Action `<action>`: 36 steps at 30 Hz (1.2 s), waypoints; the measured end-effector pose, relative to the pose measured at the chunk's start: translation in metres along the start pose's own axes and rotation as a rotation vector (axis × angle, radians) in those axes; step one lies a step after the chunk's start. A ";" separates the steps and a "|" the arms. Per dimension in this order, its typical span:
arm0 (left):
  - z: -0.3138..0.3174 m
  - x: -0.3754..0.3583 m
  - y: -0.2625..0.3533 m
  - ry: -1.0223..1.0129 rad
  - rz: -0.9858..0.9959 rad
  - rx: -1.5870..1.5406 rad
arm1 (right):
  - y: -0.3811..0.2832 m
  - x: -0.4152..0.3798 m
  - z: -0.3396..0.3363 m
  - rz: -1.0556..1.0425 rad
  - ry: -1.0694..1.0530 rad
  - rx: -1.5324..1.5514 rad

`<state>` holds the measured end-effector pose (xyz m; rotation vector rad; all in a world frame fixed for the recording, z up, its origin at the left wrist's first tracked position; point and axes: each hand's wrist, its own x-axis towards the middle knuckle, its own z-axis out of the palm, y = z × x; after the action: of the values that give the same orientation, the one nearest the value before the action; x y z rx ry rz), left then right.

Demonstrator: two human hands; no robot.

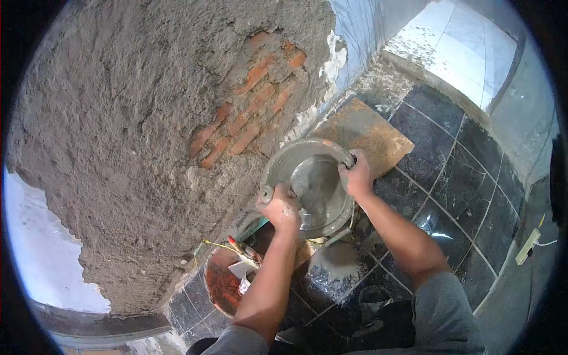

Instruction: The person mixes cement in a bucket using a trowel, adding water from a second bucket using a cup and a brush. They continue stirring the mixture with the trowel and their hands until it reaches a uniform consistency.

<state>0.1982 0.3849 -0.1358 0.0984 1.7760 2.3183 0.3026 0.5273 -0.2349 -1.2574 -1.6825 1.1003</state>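
A round grey bucket, coated with wet cement, is held between my two hands beside the wall, its open top facing me. A smooth grey wet layer shows inside it. My left hand is closed on the near-left rim, by a round knob-like lug. On the right side, my right hand wraps its fingers round the rim at another lug. A thin handle hangs along the bucket's lower edge. What lies directly beneath the bucket is mostly hidden.
A roughly plastered wall with an exposed brick patch rises at left. A stained board lies behind the bucket on dark floor tiles. A reddish basin with tools stands near my left forearm. A power strip is far right.
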 end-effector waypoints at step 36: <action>0.006 0.058 -0.034 -0.601 -0.002 0.316 | 0.004 -0.003 -0.002 -0.042 0.016 -0.062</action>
<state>0.1472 0.4119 -0.1718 0.7535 1.7715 1.7186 0.3060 0.5253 -0.2384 -1.2609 -1.7352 1.0179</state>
